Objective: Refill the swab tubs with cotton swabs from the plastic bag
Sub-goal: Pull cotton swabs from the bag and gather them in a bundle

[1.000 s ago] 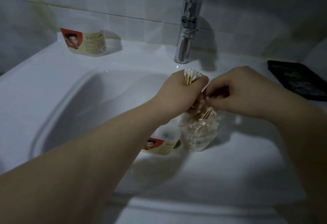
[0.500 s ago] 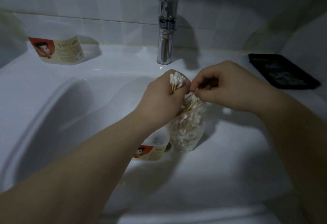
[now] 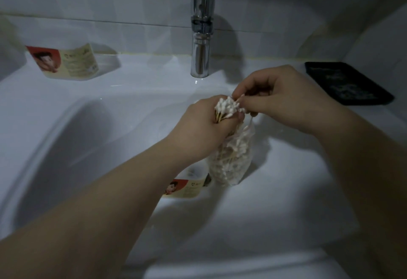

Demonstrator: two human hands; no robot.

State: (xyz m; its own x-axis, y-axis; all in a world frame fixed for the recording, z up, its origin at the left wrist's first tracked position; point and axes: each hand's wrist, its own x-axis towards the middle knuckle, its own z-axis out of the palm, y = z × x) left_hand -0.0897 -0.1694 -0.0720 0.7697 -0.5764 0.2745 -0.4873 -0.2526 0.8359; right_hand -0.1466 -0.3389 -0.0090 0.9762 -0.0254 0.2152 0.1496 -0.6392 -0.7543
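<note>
A bundle of cotton swabs (image 3: 228, 108) is seen just right of frame centre, white tips up, its yellowish stems clamped in the curled fingers of the left hand (image 3: 203, 128). The right hand (image 3: 280, 100) is met at the bundle's upper right edge. Its thumb and forefinger are closed in a pinch on the tips there, the other fingers curled under. Whether one swab or several are pinched cannot be made out.

Directly below both hands the plastic bag (image 3: 232, 159) is noted: clear, upright, packed with more swabs. Its mouth is hidden behind the left hand, so it cannot be told which hand, if any, holds it. Its base is seen low in the white basin (image 3: 72, 137).

Just beside the bag's lower left a swab tub (image 3: 187, 185) is partly seen, with a red-and-cream label and a pale top. Much of it is covered by the left forearm. Contact with the bag and the tub's contents cannot be judged.

A second swab tub (image 3: 66, 62) with the same label is noted at the upper left of the frame on the basin's ledge, well apart from the hands. Its upper part is lost against the dim wall.

A chrome tap (image 3: 201, 36) is seen at upper centre, above the hands. A dark tray (image 3: 348, 84) is seen on the ledge near the right edge of the frame, its surface too dim to read. Both forearms are cut off by the frame edges.
</note>
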